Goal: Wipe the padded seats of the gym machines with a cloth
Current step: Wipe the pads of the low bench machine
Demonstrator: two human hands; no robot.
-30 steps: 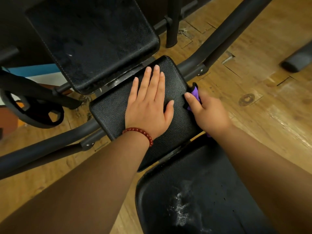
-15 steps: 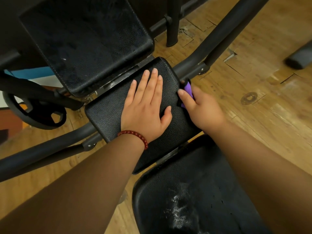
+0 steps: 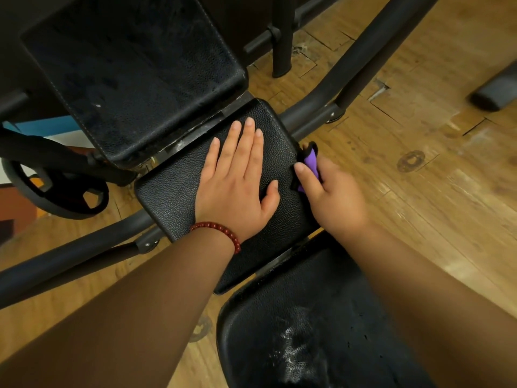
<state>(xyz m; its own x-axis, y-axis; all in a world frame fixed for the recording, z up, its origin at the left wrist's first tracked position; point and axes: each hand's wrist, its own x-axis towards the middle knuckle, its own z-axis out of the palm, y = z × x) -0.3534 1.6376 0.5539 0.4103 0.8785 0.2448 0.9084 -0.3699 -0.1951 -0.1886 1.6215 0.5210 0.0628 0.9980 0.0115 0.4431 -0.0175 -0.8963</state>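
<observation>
A small black padded seat (image 3: 173, 189) sits in the middle of a gym bench frame. My left hand (image 3: 237, 180) lies flat on top of it, fingers straight and pointing away from me. My right hand (image 3: 333, 197) grips a purple cloth (image 3: 311, 161) against the pad's right side edge; most of the cloth is hidden under the fingers. A larger black back pad (image 3: 134, 74) lies beyond the seat. A worn black pad (image 3: 302, 331) with white scuff marks lies nearest to me.
Black steel frame tubes (image 3: 344, 77) cross under the pads, left to right. A black wheel (image 3: 56, 191) sits at the left. A black post (image 3: 282, 37) stands on the wooden floor (image 3: 419, 205) behind. A dark roller end (image 3: 495, 93) shows at far right.
My right hand with the cloth has slid forward along the seat's right edge, away from me. My left hand stays flat on the pad.
</observation>
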